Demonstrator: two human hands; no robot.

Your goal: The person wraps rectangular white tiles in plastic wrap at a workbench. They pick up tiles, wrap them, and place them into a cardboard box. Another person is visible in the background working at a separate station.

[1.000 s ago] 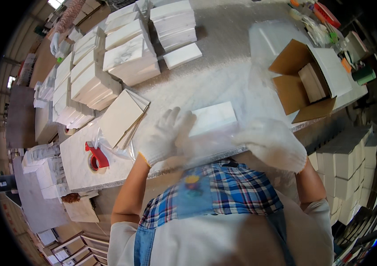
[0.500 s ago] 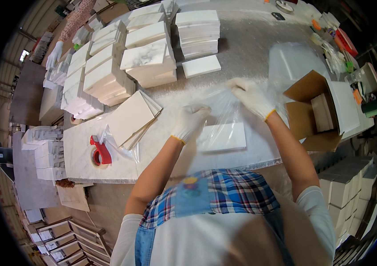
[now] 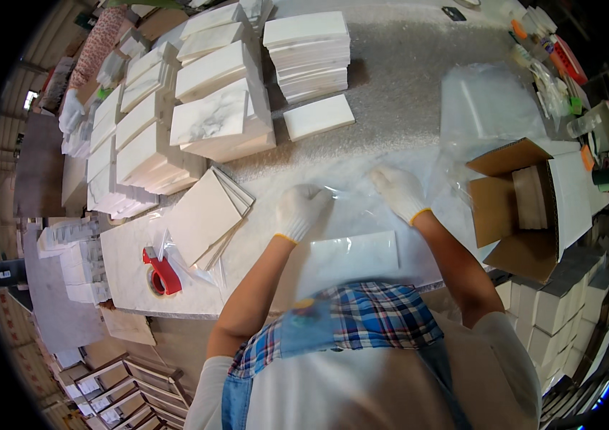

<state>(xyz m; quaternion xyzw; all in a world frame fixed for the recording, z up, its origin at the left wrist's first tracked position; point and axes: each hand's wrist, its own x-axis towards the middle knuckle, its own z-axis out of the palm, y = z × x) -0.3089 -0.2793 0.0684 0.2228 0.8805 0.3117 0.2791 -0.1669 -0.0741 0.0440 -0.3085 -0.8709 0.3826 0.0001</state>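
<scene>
A white marble tile (image 3: 355, 254) lies flat near the table's front edge, in front of me. Clear plastic film (image 3: 351, 204) is spread over it and reaches up between my hands. Wearing a white knit glove, my left hand (image 3: 302, 211) is closed on the film's left side, just beyond the tile. My right hand (image 3: 399, 192), gloved the same way, has its fingers curled on the film's right side. Thin boards (image 3: 204, 218) lie fanned out left of my left hand, beside a red tape dispenser (image 3: 161, 272).
Stacks of marble tiles (image 3: 222, 118) fill the back left; a single tile (image 3: 319, 117) lies by them. To the right are a pile of clear plastic bags (image 3: 487, 104) and an open cardboard box (image 3: 512, 269) with tiles inside. Another person's gloved hand (image 3: 72, 111) is at far left.
Both hands have come down closer to the table, lowering the film over the tile. My view has shifted slightly, so the table appears lower.
</scene>
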